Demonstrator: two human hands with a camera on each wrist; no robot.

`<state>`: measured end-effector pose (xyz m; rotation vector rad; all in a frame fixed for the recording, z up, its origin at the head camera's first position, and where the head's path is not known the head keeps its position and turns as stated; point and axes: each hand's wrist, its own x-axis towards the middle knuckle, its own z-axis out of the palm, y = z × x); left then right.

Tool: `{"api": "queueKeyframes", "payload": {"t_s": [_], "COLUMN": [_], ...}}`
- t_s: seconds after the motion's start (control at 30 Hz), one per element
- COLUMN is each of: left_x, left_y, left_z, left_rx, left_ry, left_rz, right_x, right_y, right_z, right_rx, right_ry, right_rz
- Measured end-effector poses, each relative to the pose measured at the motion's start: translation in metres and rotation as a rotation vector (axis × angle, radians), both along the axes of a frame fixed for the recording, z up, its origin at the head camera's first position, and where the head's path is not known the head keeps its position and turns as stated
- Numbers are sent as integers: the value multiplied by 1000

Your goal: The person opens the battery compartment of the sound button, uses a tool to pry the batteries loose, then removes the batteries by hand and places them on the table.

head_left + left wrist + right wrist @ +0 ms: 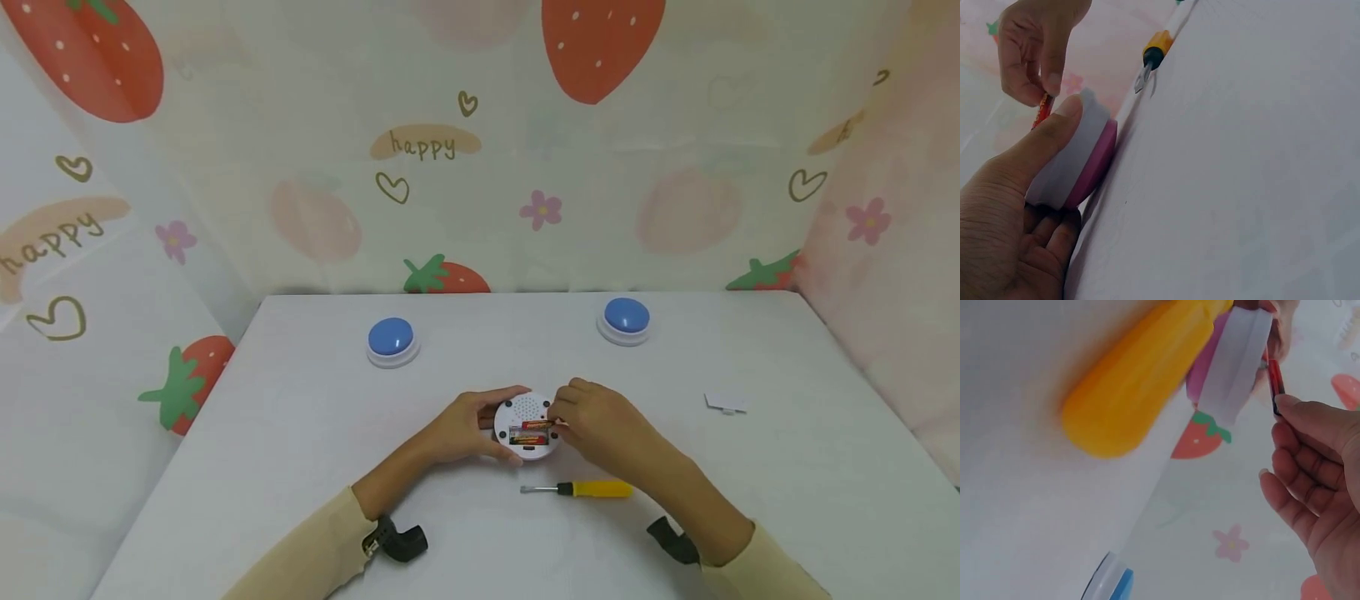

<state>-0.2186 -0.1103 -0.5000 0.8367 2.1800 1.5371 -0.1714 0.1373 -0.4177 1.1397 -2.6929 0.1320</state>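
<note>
Left hand (471,423) grips the white-and-pink device (527,405) over the counter (480,546), compartment up — right hand (600,421) pinches one battery (1277,384); second battery (528,440) lies inside. Yellow screwdriver (602,489) nearby.

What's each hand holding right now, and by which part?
Left hand: the round white-and-pink device, by its rim. Right hand: a red battery, pinched near one end.

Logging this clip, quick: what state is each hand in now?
Left hand: closed, holding a round white-and-pink plastic device.
Right hand: closed, pinching a red-and-black cylindrical battery.
</note>
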Motion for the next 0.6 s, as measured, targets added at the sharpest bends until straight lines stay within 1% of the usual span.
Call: {"api": "queueKeyframes", "payload": {"t_s": [0.17, 0.37, 0.6], "left_x": [0, 0, -1], "left_y": [0, 0, 0], "left_z": [-1, -1, -2], "left_rx": [10, 4, 9], "left_ry": [-2, 9, 21], "left_rz": [-2, -5, -10], "right_x": [-3, -8, -12], "right_y": [7, 17, 27], "right_z": [6, 10, 16], "right_rx": [-59, -107, -129], "right_ry": [-73, -93, -116], "right_rz": [-51, -82, -117]}}
